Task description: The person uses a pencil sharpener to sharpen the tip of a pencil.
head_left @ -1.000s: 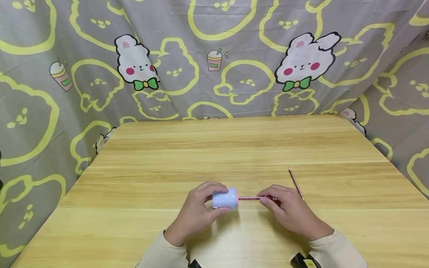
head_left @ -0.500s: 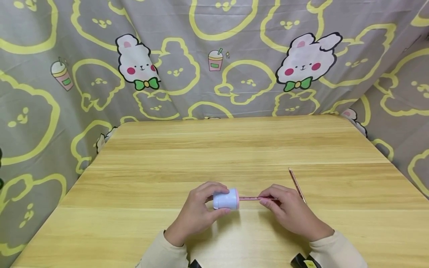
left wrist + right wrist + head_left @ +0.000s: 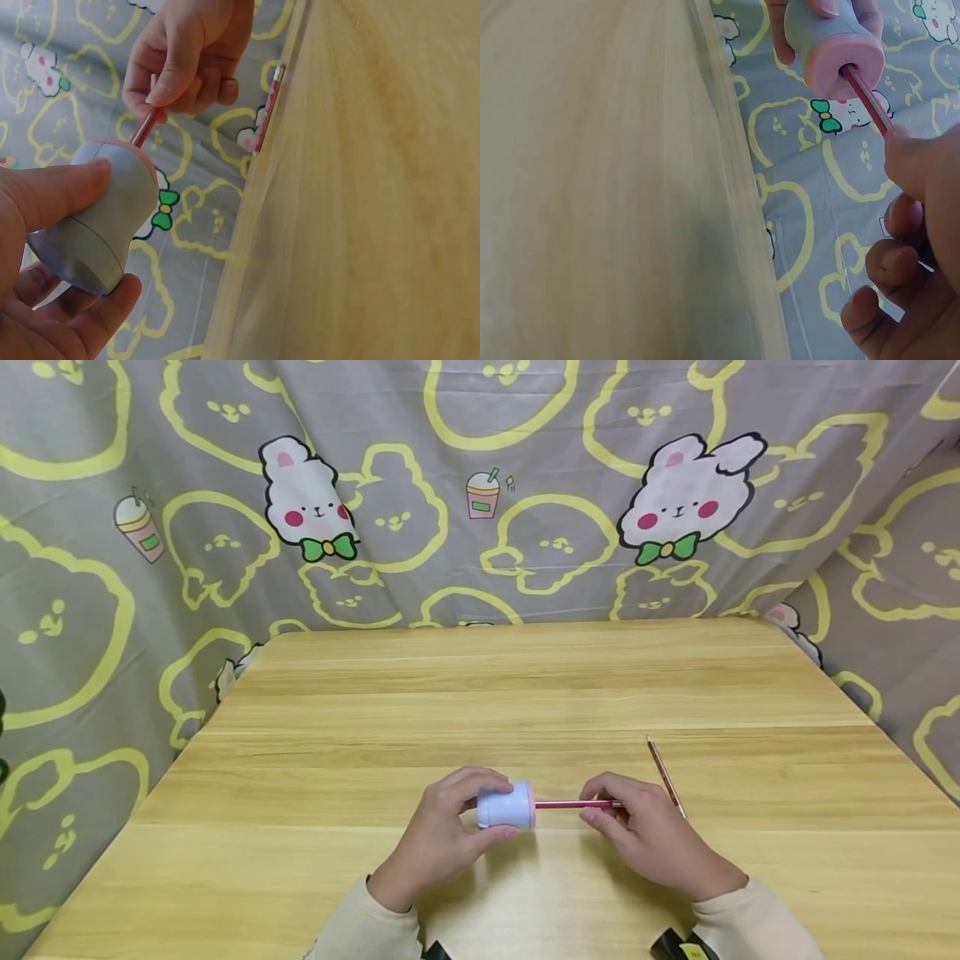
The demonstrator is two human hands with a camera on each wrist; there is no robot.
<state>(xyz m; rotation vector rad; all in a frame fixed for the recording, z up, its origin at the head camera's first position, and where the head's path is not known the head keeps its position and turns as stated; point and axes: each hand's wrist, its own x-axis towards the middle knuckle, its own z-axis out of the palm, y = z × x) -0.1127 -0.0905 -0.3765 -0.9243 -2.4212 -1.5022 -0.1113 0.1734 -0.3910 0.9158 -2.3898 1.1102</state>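
My left hand (image 3: 442, 831) holds a light blue pencil sharpener (image 3: 504, 807) on its side, thumb and fingers around its body. The pink face of the sharpener (image 3: 840, 64) points right, and a red pencil (image 3: 558, 804) sticks into its hole, hiding the pencil's tip. My right hand (image 3: 645, 827) pinches the pencil's outer end between thumb and forefinger. In the right wrist view the other fingers curl loosely below. Both hands are above the near part of the table.
A second pencil (image 3: 664, 774) lies slanted on the wooden table (image 3: 450, 693), just behind my right hand. A grey patterned curtain (image 3: 405, 585) hangs along the table's back and sides.
The shine on the pencil between the hands looks different, as if it has turned, and the right fingertips have shifted slightly. The left hand and sharpener look almost still.
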